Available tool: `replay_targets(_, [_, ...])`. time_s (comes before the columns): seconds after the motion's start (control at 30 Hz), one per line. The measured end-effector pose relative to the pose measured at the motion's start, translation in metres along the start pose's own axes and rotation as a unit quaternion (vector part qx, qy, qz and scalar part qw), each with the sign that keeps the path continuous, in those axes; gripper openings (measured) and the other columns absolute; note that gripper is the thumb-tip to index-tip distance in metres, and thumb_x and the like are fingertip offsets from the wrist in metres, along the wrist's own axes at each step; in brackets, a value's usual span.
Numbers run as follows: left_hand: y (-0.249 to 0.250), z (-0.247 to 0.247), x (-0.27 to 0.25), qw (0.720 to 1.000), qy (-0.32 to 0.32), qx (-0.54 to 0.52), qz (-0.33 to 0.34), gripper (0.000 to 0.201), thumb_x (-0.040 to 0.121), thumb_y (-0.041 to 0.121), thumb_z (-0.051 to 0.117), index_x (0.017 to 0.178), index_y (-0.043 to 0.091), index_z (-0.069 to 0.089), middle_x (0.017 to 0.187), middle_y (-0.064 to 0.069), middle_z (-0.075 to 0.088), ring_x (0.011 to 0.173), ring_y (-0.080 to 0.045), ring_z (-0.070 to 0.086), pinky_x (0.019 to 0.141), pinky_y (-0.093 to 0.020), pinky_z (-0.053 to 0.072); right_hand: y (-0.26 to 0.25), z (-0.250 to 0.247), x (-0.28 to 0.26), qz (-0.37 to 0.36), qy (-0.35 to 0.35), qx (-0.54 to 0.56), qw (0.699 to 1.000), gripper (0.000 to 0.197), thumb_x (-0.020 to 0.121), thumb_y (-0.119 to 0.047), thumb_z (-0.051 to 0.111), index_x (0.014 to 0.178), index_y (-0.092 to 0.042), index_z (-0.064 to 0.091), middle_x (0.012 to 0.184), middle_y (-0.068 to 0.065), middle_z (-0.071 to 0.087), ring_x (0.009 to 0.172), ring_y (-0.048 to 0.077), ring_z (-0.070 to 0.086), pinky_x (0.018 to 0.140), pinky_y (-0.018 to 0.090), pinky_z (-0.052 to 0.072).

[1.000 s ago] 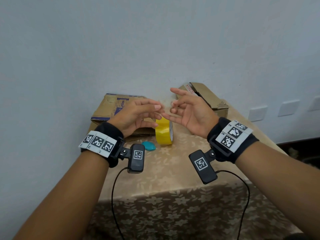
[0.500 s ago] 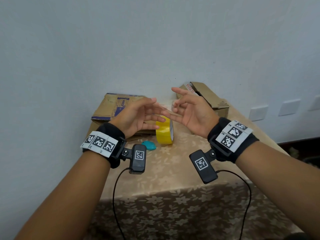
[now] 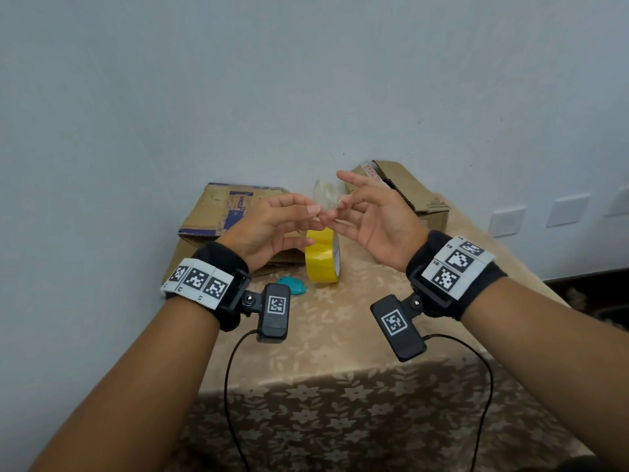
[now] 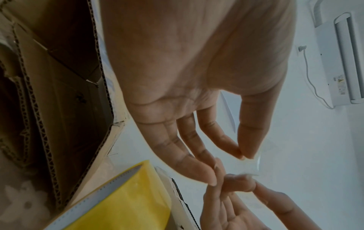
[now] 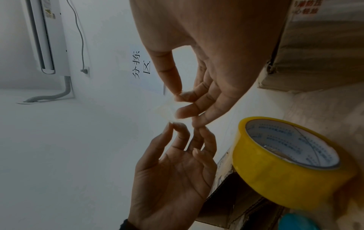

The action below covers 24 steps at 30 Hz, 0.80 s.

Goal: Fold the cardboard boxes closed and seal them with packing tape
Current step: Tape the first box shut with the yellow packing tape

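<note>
We count two cardboard boxes (image 3: 235,216) (image 3: 413,190) on the bench (image 3: 340,335), one roll of yellow packing tape (image 3: 321,258), one teal object (image 3: 292,286), one scrap of clear tape (image 3: 326,197) and two hands (image 3: 269,229) (image 3: 381,219), each wrist wearing one camera.

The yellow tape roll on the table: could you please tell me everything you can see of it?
The yellow tape roll stands on its edge on the floral tablecloth, between the two cardboard boxes and below the raised hands. Its glossy yellow winding wraps a white core printed with small blue text. A teal object lies just beside it, on the left-hand side. Neither hand touches it. Whether it touches the left box cannot be told.
</note>
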<state>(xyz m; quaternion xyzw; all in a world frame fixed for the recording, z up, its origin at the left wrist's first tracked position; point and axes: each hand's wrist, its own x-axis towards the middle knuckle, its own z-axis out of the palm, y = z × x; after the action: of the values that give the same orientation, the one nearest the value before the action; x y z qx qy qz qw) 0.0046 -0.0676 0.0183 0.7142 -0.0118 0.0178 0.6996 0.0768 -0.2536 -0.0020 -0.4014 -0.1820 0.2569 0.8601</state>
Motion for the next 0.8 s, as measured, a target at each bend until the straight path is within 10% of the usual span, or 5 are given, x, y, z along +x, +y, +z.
replay_targets(0.33, [0.0006, 0.0002, -0.0014, 1.000, -0.018, 0.001, -0.019, 0.032, 0.090, 0.023, 0.070, 0.118, 0.007, 0.067, 0.117, -0.012, 0.069, 0.108, -0.025, 0.068, 0.074, -0.029, 0.060, 0.0006, 0.0002, 0.0005, 0.000, 0.001, 0.002, 1.000, 0.048, 0.093, 0.006, 0.050, 0.137, -0.013, 0.057, 0.077, 0.007, 0.067, 0.079, 0.026, 0.069, 0.099, 0.049, 0.057])
replay_targets(0.63, [0.0004, -0.0004, -0.0002, 0.997, 0.066, 0.042, 0.026, 0.006, 0.093, 0.008, 0.068, 0.088, 0.010, 0.069, 0.094, -0.011, 0.071, 0.092, -0.020, 0.066, 0.066, -0.025, 0.058, 0.0014, -0.0004, -0.0003, 0.005, -0.002, -0.019, 1.000, 0.051, 0.092, 0.008, 0.051, 0.138, -0.014, 0.056, 0.074, 0.006, 0.066, 0.078, 0.023, 0.071, 0.098, 0.050, 0.057])
replay_targets(0.8, [-0.0019, -0.0023, -0.0003, 0.930, 0.168, 0.287, 0.159, 0.007, 0.087, 0.002, 0.073, 0.087, 0.002, 0.066, 0.077, 0.002, 0.069, 0.067, -0.005, 0.064, 0.057, -0.023, 0.057, 0.0011, -0.0023, 0.0015, 0.010, 0.011, -0.008, 1.000, 0.055, 0.089, 0.009, 0.051, 0.139, -0.015, 0.056, 0.072, 0.005, 0.060, 0.065, 0.018, 0.060, 0.090, 0.049, 0.061])
